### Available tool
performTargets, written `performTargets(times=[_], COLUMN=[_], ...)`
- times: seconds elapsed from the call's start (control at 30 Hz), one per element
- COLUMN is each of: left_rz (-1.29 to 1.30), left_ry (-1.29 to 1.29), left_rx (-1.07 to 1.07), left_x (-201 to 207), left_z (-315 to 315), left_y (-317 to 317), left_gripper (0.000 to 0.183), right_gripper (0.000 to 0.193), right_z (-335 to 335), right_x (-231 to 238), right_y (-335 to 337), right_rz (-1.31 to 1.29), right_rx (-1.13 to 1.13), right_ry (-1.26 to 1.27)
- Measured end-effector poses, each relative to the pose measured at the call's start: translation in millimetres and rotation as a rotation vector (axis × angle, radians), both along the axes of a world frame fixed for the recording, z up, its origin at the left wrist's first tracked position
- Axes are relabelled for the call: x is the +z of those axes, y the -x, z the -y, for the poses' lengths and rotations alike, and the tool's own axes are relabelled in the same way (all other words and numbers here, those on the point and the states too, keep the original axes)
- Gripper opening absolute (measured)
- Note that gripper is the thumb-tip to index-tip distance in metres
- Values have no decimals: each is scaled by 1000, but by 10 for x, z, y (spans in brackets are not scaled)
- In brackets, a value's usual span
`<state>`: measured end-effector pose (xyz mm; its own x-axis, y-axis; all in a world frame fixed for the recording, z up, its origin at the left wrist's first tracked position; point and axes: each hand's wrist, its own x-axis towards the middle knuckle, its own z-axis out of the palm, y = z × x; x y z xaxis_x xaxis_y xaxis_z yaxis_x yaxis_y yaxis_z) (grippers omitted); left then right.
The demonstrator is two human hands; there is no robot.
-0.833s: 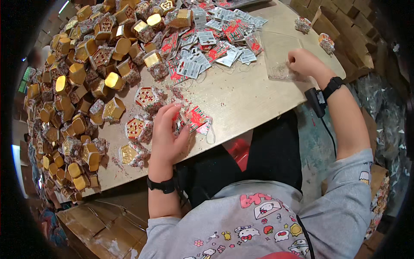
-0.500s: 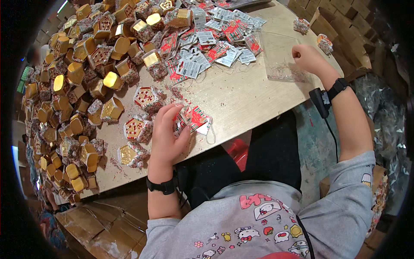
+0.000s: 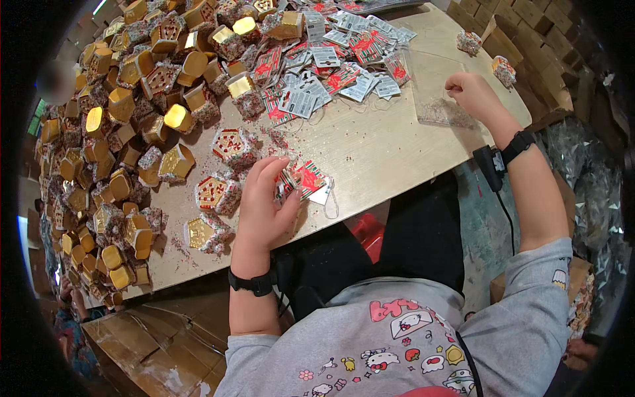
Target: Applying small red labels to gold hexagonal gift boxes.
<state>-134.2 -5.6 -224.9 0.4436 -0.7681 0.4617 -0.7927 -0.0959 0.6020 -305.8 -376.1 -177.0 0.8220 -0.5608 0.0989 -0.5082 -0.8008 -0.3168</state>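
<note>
My left hand point(image 3: 266, 205) rests at the near table edge, thumb and fingers curved around a few red, green and white striped hang tags point(image 3: 311, 178). A white tag with a loose string loop point(image 3: 331, 206) sticks out beside them. To the left of this hand lie three pentagon-shaped house ornaments point(image 3: 217, 193) with gold and red fronts and sprinkle-coated sides. My right hand point(image 3: 473, 97) is closed in a fist-like pinch above a clear plastic tray point(image 3: 430, 73) at the right; whatever its fingers hold, if anything, is hidden.
A large heap of gold-backed ornaments point(image 3: 119, 152) covers the table's left side. Several more hang tags point(image 3: 317, 76) are piled at the far middle. Two sprinkled ornaments point(image 3: 469, 42) sit near the right edge. Cardboard boxes point(image 3: 519, 66) stand beyond it.
The view has shifted slightly, so the table appears a little farther right. My right hand has moved a little left over the tray. The left hand keeps its grip on the tags.
</note>
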Motion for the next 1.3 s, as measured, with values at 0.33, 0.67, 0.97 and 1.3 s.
performTargets(times=[0.33, 0.67, 0.97, 1.3], left_rz=[-30, -22, 27, 164], left_ry=[6, -16, 61, -60], left_rx=[-2, 26, 45, 6], left_x=[27, 73, 89, 142], left_z=[54, 22, 37, 72], left_y=[17, 24, 35, 60], left_gripper=[47, 49, 51, 44], right_gripper=[18, 16, 11, 12], right_z=[-5, -981, -1985, -2038], right_x=[-47, 78, -514, -593], right_y=[92, -284, -666, -652], right_rz=[76, 493, 402, 709], right_rx=[-28, 132, 351, 486], right_ry=[-1, -893, -1060, -686])
